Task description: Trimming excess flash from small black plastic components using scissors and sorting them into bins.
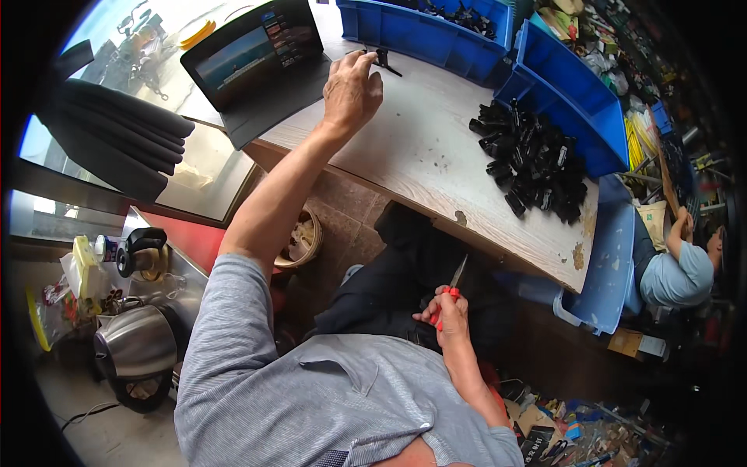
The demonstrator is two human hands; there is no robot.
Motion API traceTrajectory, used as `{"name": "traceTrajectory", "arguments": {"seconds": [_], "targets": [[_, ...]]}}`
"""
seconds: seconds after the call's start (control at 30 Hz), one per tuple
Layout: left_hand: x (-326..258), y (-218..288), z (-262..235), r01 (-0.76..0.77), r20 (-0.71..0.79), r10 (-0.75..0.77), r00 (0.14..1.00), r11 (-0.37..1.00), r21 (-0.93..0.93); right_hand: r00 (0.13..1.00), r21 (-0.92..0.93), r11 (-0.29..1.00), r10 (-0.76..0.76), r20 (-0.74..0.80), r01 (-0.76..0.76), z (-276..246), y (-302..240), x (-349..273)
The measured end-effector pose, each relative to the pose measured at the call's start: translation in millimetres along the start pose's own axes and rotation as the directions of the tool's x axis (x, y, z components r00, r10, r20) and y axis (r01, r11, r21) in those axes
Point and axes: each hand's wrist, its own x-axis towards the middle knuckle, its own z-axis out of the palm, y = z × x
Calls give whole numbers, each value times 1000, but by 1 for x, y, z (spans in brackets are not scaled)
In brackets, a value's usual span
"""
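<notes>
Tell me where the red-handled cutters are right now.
In the head view, the red-handled cutters are in the right hand, held low over the lap, below the front edge of the wooden table.

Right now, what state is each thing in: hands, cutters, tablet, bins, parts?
Left hand: stretched out, fingertips on a small black part on the table.
Right hand: in lap, gripping red-handled cutters, blades up.
Tablet: propped, screen lit.
Blue bin: holds black parts.
Black parts pile: loose on table.

Head-worn fisheye looks steeply down (close) over the wooden table (436,148).
</notes>
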Motion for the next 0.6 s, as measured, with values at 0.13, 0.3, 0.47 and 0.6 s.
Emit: {"name": "traceTrajectory", "arguments": {"seconds": [0.13, 0.3, 0.47, 0.6], "targets": [[30, -34, 23, 73, 211, -115, 971, 978, 196, 999, -1, 1000, 23, -41, -23, 14, -10, 0], [36, -50, 43, -27, 282, -42, 958, 972, 235, 997, 6, 998, 67, -50, -67, 14, -12, 2], [28, -47, 39, -77, 232, 33, 972, 981, 180, 994, -28, 994, 100, -45, -101, 19, -14, 8], [21, -38, 33, -155, 254, 121, 960, 981, 119, 994, -85, 991, 100, -39, -103, 19, -15, 10]]}}
